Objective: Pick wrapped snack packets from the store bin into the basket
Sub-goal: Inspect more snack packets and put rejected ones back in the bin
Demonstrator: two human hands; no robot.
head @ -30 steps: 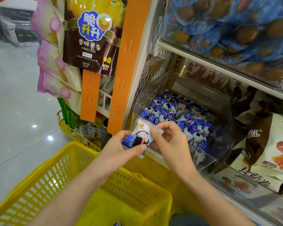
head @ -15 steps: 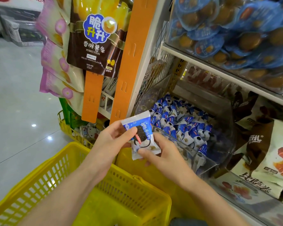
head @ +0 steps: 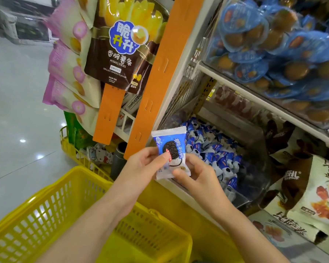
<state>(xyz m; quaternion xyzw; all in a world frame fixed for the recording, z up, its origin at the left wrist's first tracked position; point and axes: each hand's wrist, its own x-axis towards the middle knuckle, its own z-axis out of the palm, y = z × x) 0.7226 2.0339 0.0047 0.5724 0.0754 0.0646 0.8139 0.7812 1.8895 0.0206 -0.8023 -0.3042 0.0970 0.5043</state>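
Head view shows the yellow basket (head: 51, 204) nearest, below both forearms. Above its far rim, the left hand (head: 141, 168) and right hand (head: 199, 179) pinch one blue-and-white snack packet (head: 171, 147) upright between them, thumbs on its front. Just behind, the clear store bin (head: 242, 199) holds a heap of matching packets (head: 215, 150).

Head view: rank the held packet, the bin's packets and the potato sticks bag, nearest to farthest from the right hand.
1. held packet, pinched by the right hand.
2. bin's packets, just behind.
3. potato sticks bag, hanging upper left.
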